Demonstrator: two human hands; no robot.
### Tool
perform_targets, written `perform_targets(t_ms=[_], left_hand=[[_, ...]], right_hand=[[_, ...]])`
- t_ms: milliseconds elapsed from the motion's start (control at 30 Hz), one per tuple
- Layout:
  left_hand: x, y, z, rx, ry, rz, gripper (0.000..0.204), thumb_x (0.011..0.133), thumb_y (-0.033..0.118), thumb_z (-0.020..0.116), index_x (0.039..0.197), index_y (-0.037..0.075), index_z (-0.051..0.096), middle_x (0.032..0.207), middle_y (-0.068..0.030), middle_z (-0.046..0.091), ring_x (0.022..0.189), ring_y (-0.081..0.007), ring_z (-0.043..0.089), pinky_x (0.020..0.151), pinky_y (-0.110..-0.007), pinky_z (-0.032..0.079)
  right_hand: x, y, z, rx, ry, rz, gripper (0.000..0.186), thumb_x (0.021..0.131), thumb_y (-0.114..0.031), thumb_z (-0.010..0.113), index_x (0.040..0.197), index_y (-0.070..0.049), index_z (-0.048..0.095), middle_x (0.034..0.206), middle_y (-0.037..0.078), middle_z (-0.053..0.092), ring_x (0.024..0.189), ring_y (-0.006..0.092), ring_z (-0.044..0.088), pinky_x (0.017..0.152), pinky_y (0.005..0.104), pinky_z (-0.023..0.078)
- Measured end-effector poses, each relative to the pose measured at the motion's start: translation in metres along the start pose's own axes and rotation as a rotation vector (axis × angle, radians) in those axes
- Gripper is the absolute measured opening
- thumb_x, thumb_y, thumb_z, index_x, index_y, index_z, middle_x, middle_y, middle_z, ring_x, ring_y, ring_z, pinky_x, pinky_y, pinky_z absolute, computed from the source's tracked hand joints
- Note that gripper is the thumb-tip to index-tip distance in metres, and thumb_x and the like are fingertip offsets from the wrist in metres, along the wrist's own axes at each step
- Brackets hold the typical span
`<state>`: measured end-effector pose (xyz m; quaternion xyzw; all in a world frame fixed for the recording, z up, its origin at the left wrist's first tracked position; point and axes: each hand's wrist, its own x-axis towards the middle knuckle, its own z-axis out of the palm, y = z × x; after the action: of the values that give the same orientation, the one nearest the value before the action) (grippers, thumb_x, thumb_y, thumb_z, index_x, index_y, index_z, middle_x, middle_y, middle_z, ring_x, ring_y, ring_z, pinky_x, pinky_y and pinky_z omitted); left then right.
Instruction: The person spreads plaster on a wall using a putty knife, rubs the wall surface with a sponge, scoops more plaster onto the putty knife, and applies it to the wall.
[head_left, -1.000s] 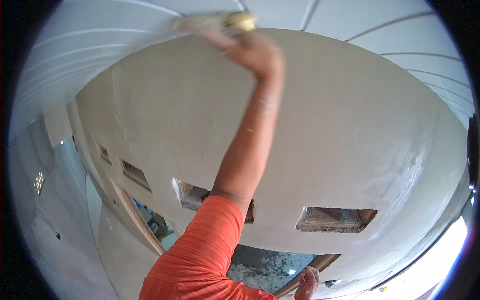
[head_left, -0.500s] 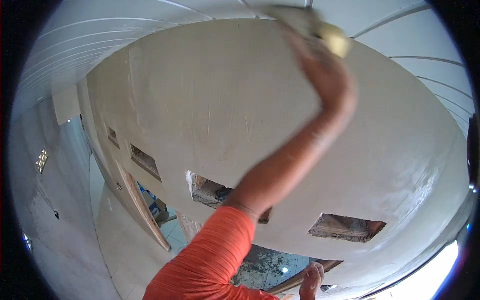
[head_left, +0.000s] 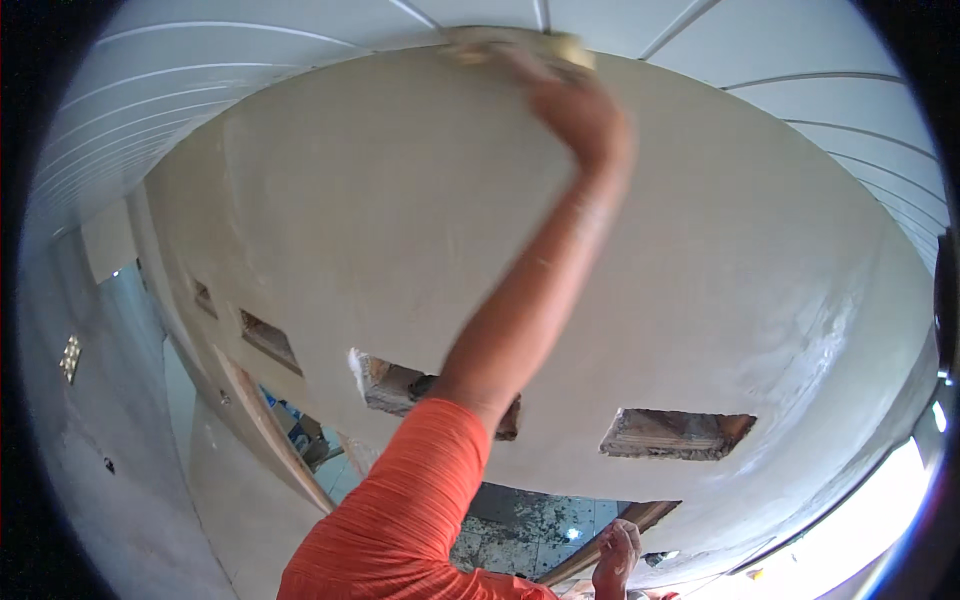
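Note:
High up, my left hand [head_left: 575, 105] reaches to the top of the plastered wall [head_left: 430, 220], where it meets the ceiling. It grips a flat plastering tool [head_left: 572, 52] with a pale yellow block-like end, pressed close to the wall's upper edge. Motion blurs both the tool and the fingers. An orange sleeve [head_left: 400, 500] covers my upper left arm. Low on the right, my plaster-smeared right hand [head_left: 615, 555] has its fingers curled closed. What it holds, if anything, is hidden.
White ceiling panels [head_left: 800, 100] run right above the wall. Several rectangular recesses are cut in it, one to the right [head_left: 680, 434] and one farther left [head_left: 270, 342]. Below lies a stained tiled floor [head_left: 530, 525] with a wooden board [head_left: 600, 545] beside my right hand.
My left hand has swept the plastering tool leftward along the wall's top edge. The view has shifted slightly. My right hand stays low and curled.

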<state>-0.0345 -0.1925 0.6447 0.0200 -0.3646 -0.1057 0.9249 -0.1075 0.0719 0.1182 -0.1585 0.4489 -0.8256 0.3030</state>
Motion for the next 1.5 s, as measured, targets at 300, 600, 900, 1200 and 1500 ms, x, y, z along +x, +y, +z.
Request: perform_targets(t_ms=[300, 600, 900, 1200, 1500], left_hand=[[-0.201, 0.119, -0.001, -0.540, -0.768, 0.387, 0.057, 0.087, -0.002, 0.054, 0.142, 0.005, 0.043, 0.145, -0.0192, 0.042, 0.136, -0.0357, 0.039, 0.113, -0.044, 0.036], [0.015, -0.011, -0.055, 0.239, -0.877, 1.275, 0.035, 0.090, 0.011, 0.055, 0.125, 0.011, 0.061, 0.129, -0.0076, 0.061, 0.118, -0.0209, 0.059, 0.106, -0.037, 0.045], [0.285, -0.040, -0.253, 0.830, -1.114, 1.321, 0.041, 0.098, 0.014, 0.041, 0.137, 0.020, 0.052, 0.143, -0.0007, 0.050, 0.134, -0.0225, 0.043, 0.115, -0.034, 0.033], [0.297, -0.050, -0.337, 0.152, 0.166, -0.031, 0.039, 0.090, 0.010, 0.050, 0.128, 0.000, 0.046, 0.119, -0.0169, 0.058, 0.111, -0.0245, 0.057, 0.094, -0.035, 0.046], [0.232, 0.084, -0.209, -0.288, 0.165, -0.085, 0.061, 0.100, 0.012, 0.037, 0.151, -0.006, 0.007, 0.155, -0.0289, 0.017, 0.141, -0.0369, 0.029, 0.117, -0.043, 0.026]], right_hand=[[0.000, -0.023, 0.007, -0.021, 0.034, -0.123, 0.009, 0.090, -0.016, 0.058, 0.089, -0.007, 0.057, 0.076, 0.001, 0.054, 0.067, 0.0077, 0.051, 0.060, 0.0210, 0.042], [0.033, -0.015, 0.004, -0.159, -0.065, -0.105, 0.017, 0.093, -0.021, 0.057, 0.087, -0.006, 0.060, 0.074, 0.001, 0.052, 0.067, 0.0112, 0.049, 0.058, 0.0274, 0.041], [0.007, 0.059, 0.094, -0.194, -0.592, 0.246, 0.048, 0.083, -0.046, 0.074, 0.104, -0.004, 0.060, 0.104, 0.003, 0.054, 0.084, 0.0179, 0.051, 0.076, 0.0372, 0.047], [-0.035, 0.063, 0.139, -0.147, -0.502, 0.389, 0.012, 0.089, -0.017, 0.064, 0.086, -0.007, 0.058, 0.080, 0.001, 0.049, 0.063, 0.0136, 0.041, 0.056, 0.0301, 0.037], [-0.021, 0.060, 0.114, -0.067, -0.432, 0.339, 0.006, 0.089, -0.009, 0.065, 0.086, -0.004, 0.062, 0.078, 0.006, 0.061, 0.070, 0.0149, 0.058, 0.060, 0.0256, 0.047]])
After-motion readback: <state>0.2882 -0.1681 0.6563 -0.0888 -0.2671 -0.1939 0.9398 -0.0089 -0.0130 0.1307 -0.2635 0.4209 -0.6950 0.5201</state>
